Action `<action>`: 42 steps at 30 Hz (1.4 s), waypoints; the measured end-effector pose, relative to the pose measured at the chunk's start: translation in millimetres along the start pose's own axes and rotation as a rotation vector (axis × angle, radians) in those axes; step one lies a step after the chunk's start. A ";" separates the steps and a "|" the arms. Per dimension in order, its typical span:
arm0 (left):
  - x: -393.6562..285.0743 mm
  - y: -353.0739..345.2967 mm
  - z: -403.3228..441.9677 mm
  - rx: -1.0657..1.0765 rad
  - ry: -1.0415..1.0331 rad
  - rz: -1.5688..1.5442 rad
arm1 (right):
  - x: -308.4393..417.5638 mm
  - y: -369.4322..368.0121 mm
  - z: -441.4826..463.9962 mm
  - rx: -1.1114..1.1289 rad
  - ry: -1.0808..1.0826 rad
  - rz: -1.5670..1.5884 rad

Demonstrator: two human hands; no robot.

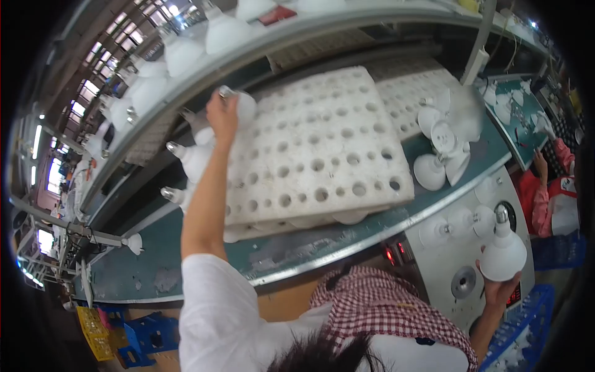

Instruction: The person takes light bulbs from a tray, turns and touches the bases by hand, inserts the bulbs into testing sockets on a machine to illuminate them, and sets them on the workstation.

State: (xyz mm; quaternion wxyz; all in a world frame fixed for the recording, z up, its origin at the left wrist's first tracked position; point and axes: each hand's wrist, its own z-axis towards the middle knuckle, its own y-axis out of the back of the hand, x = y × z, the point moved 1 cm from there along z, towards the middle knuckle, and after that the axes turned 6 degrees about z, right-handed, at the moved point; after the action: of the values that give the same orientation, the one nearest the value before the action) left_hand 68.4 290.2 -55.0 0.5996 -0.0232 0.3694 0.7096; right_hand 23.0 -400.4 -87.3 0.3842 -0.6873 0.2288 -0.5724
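Our left hand [221, 116] is in the upper left of the frame. Its fingers are closed on the metal end of the left bulb [246, 110], and the white part points to the right, by the corner of the white board [334, 130]. Our right hand [498, 290] is in the lower right. It is partly open, cupped under the right bulb [503, 254]. That bulb stands with its wide white end down and its metal end up.

Below our left hand, we see more bulbs [195, 162] along the left side of the board, metal ends out to the left. The board is full of round holes, and it lies in the middle over the green table [297, 255]. We see another holed board [406, 93] behind it, and a bunch of bulbs [444, 137] to its right.

Beside our right hand is a pale box [434, 273] with a round metal plate [463, 282] on top. Some bulbs [460, 221] lie there too, and red lights [396, 253] glow at its left.

Farther out, bulbs [226, 32] stand on a long shelf [273, 38] along the top. At the right edge we see a co-worker's pink sleeve [542, 208]. Blue baskets [527, 328] are at the lower right, and a yellow basket [95, 333] is at the lower left.
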 end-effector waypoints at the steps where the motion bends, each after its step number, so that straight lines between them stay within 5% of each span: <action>1: 5.1 -8.3 -4.1 -0.114 -0.125 0.013 | 1.0 -0.5 0.3 -0.040 0.026 -0.037; 7: -91.4 11.2 -39.7 0.081 -0.052 -0.338 | 21.7 35.3 -5.6 0.028 0.061 -0.057; 8: -95.4 12.2 -47.4 0.092 -0.253 0.093 | 22.0 31.3 -15.1 -0.151 0.159 -0.037; 10: -63.6 -14.6 -59.3 0.174 -0.354 -0.186 | 33.9 46.2 -34.0 -0.287 0.224 -0.206; 13: -117.4 -0.4 -75.4 0.273 -0.249 -0.316 | 64.3 40.2 -75.7 -0.512 0.225 -0.829; 14: -111.3 1.1 -70.0 0.152 -0.653 0.113 | 70.2 34.5 -91.9 -0.604 0.199 -0.830; 16: -177.9 21.1 -103.7 0.226 -0.394 0.102 | 84.7 59.4 -127.3 -0.833 0.163 -0.928; 19: -228.6 29.5 -139.1 0.230 -0.719 0.123 | 88.8 75.5 -167.9 -0.999 0.131 -0.949; 21: -269.9 23.0 -182.5 0.686 -0.136 -0.928 | 87.0 110.3 -205.3 -1.036 0.095 -1.157; 22: -314.4 24.3 -209.3 0.751 -0.088 -1.099 | 98.9 128.5 -197.1 -0.979 0.038 -1.373; 23: -319.9 20.4 -221.1 0.840 -0.224 -0.763 | 100.2 136.2 -197.7 -0.963 -0.003 -1.605; 25: -338.7 13.4 -269.7 1.010 -0.048 -1.070 | 98.8 174.7 -207.6 -0.990 -0.097 -1.739; 32: -357.5 0.7 -353.0 1.264 0.056 -1.078 | 90.4 208.3 -196.3 -1.047 -0.477 -1.897; 42: -350.0 -0.1 -368.5 1.343 0.168 -1.006 | 91.2 237.3 -184.7 -0.815 -0.437 -1.923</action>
State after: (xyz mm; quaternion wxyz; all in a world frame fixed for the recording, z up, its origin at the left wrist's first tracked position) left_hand 15.3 -205.0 -156.0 0.7014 0.1238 0.7017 -0.0164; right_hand -103.1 -660.8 -209.9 -0.4550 -0.7436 -0.3093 -0.3799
